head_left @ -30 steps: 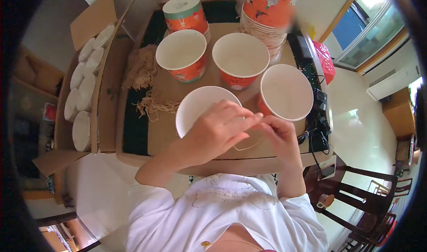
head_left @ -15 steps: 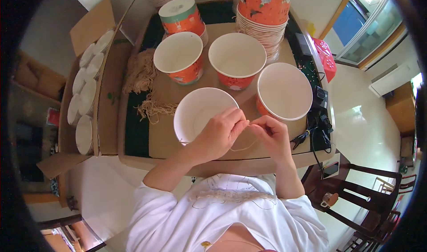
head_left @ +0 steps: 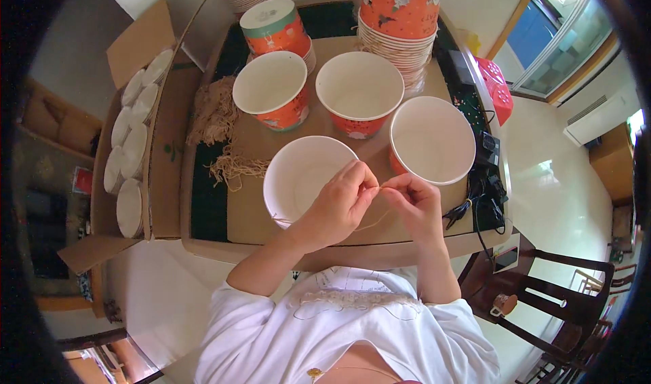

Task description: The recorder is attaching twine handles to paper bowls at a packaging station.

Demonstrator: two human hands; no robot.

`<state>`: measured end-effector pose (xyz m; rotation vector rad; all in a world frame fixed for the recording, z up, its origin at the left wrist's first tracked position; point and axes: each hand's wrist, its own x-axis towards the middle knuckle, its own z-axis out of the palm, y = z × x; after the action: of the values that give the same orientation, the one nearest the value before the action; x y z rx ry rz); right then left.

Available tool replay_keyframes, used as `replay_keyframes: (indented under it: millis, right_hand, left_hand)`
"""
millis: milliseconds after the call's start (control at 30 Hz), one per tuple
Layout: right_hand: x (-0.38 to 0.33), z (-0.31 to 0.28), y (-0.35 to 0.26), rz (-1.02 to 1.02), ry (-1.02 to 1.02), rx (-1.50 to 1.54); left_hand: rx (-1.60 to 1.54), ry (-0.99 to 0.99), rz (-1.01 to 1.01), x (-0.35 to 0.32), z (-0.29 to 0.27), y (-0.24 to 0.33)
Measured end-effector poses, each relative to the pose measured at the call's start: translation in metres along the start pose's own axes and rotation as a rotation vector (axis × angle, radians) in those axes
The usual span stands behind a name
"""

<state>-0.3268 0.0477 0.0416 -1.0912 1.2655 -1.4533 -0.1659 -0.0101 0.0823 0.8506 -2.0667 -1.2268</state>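
Observation:
Above the table's near side, my left hand (head_left: 344, 201) and my right hand (head_left: 415, 204) meet fingertip to fingertip, both closed in a pinch on a thin tan string (head_left: 374, 222). A loop of it hangs below the fingers. My left hand covers part of the nearest white-lined paper bucket (head_left: 298, 170), where a bit of string shows at the near rim. Three more open orange buckets stand beyond: one at the back left (head_left: 271, 82), one at the back middle (head_left: 359, 85), one by my right hand (head_left: 432, 140).
Tan strings lie in a bundle (head_left: 213, 109) and a loose heap (head_left: 237, 167) at the left. Stacked buckets (head_left: 399, 17) rise at the back. A cardboard box (head_left: 169, 126) of white stacks stands left. Black cables (head_left: 478, 194) lie right, near a dark chair (head_left: 542, 289).
Both hands keep their pinch on the string, with only a slight shift of the fingers and left forearm. The buckets stand as before; the whole view has moved a little.

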Motion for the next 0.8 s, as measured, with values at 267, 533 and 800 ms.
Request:
replay_keyframes:
  millis: [267,533,800]
  right_hand:
    - [0.001,0.007,0.012,-0.016,0.187,-0.029]
    - [0.006,0.043,0.027,-0.22,0.142,0.028]
    - [0.0,0.043,0.022,-0.228,0.099,-0.057]
  left_hand:
    - [0.622,0.143,-0.136,-0.004,0.02,-0.017]
    - [0.185,0.065,-0.269,-0.031,-0.007,-0.008]
    - [-0.083,0.095,-0.149,-0.034,-0.008,-0.02]
